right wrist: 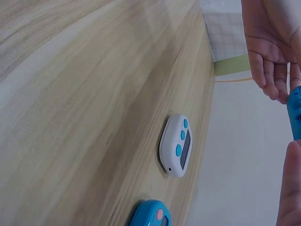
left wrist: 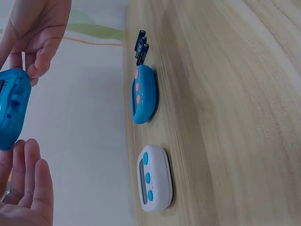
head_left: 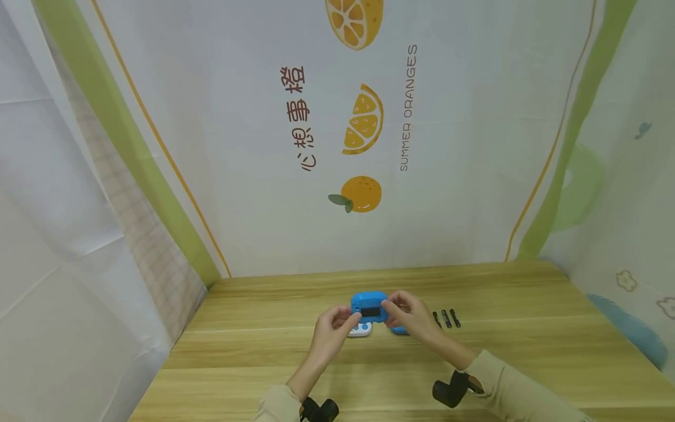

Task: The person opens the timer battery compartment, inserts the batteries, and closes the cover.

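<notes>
Above the table, a small blue digital timer [head_left: 369, 298] is held up between both hands, a dark rectangular area on the side seen in the head view. My left hand [head_left: 331, 333] pinches its left edge, thumb in front. At the opposite edge, my right hand [head_left: 413, 319] grips it between thumb and fingers. In the left wrist view, part of the blue timer [left wrist: 14, 108] is cut off by the frame. Below lie a white timer with blue buttons [left wrist: 160, 179] and another blue timer with pink buttons [left wrist: 148, 94]; hands partly cover both in the head view.
Three dark batteries [head_left: 446, 318] lie side by side on the wooden table [head_left: 263, 351], right of the hands. A white curtain printed with oranges [head_left: 448, 205] hangs behind the table's far edge. Pale cloth also hangs at both sides.
</notes>
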### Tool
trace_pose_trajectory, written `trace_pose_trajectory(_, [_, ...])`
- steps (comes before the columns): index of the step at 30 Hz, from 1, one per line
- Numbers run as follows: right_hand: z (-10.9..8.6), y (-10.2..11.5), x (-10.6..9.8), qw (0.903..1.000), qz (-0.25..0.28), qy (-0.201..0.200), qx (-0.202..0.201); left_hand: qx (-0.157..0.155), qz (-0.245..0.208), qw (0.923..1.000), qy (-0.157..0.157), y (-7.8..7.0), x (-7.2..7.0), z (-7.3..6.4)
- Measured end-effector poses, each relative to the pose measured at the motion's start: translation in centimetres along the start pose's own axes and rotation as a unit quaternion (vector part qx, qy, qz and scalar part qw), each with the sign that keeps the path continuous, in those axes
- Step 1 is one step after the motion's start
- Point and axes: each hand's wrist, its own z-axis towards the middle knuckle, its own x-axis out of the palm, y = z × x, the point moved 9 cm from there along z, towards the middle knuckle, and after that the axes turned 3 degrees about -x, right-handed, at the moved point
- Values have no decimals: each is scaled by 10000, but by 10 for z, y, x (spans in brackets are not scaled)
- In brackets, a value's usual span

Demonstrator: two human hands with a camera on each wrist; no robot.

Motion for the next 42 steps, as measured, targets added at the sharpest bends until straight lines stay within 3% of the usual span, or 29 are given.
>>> trace_pose_trajectory(5, [-1,3,0,9998,69,74,141,-53,-247,9997,71,1,2,0])
trace_pose_trajectory(11, [-7,28,3,9997,191,143,40,-75,-805,9966,155,6,5,2])
trace_pose_trajectory(17, [-8,35,7,9993,355,102,15,-169,-1303,9910,264,26,10,9])
trace_pose_trajectory(21, [-6,26,9,9988,427,196,96,-184,-1296,9911,235,30,11,12])
trace_pose_trajectory(30, [-9,0,21,9943,709,787,144,-61,-1417,9899,-1,21,3,14])
trace_pose_trajectory(37, [-8,5,22,9946,489,915,27,-157,-1352,9907,-19,20,-2,14])
trace_pose_trajectory(42, [-1,18,17,9958,142,863,-281,-142,-1195,9926,183,18,-1,12])
